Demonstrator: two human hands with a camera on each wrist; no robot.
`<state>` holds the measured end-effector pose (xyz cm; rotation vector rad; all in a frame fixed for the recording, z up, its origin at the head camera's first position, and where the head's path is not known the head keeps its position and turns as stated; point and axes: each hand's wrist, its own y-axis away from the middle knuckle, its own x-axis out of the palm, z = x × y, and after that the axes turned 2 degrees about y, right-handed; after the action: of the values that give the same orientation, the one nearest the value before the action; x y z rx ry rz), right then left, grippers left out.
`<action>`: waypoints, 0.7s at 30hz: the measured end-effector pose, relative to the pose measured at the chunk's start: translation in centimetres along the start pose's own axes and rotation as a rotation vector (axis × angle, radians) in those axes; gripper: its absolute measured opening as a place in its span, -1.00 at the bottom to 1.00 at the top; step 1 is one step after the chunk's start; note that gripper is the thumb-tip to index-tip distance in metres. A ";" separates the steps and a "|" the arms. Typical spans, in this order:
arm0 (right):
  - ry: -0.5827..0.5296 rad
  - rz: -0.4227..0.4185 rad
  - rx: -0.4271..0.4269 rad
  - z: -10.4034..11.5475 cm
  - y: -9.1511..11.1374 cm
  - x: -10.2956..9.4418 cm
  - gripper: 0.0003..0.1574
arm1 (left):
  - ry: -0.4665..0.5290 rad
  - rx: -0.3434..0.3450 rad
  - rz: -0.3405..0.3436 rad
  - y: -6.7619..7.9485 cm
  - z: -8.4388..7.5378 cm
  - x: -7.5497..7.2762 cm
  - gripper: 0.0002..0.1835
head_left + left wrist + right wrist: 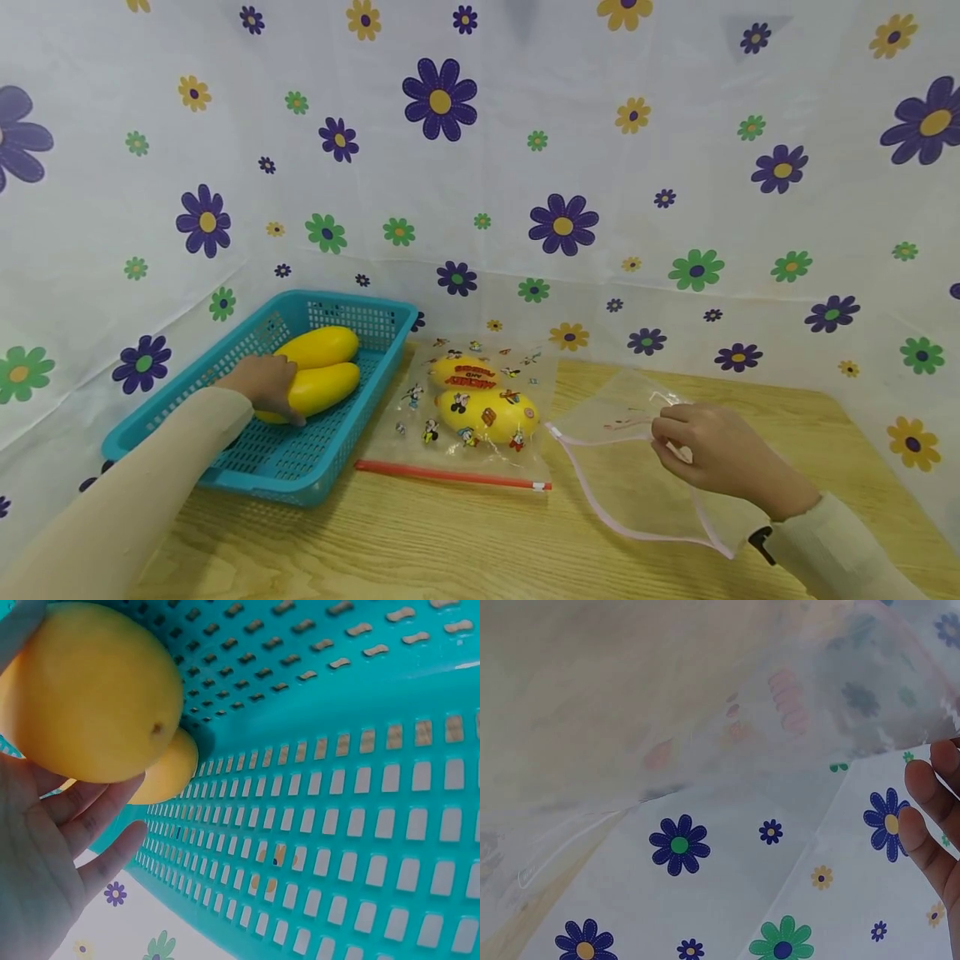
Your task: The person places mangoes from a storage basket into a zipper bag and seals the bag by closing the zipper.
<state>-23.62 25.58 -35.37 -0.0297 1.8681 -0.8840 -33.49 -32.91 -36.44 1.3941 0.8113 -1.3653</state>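
In the head view, my left hand [262, 383] reaches into the blue-green basket [386, 400] and grips the nearer of two smooth yellow mangoes [326, 390]. The left wrist view shows its fingers and thumb round this mango [97, 697], with the other mango [172, 769] partly hidden behind. On the right, my right hand [708, 450] pinches a clear zipper bag [637, 479] with a pink edge, its mouth spread toward me. From the right wrist, the fingertips [922, 780] appear at the rim of the cloudy bag film [705, 712].
Between basket and pink-edged bag lies a clear cartoon-printed bag [408, 442] with a red slider strip, holding two yellow mangoes [487, 415]. Beneath is a wood-grain table [420, 542]. A white flower-print sheet [495, 167] walls off the back and sides.
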 end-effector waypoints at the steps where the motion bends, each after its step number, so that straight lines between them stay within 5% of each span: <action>1: -0.001 0.001 0.001 0.1 0.1 0.0 -0.51 | 0.007 0.000 0.006 0.0 -0.2 0.1 -0.20; 13: -0.027 0.018 0.008 0.5 0.1 0.2 -0.60 | 0.076 -0.019 0.039 0.8 -0.3 -0.1 -0.26; 21: -0.017 0.010 0.003 -0.1 -0.1 -0.3 -0.51 | 0.066 0.007 0.018 -0.1 -0.4 -0.4 -0.30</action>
<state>-23.62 25.73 -35.04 -0.0265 1.8502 -0.8771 -33.48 -32.47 -36.11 1.4547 0.8363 -1.3158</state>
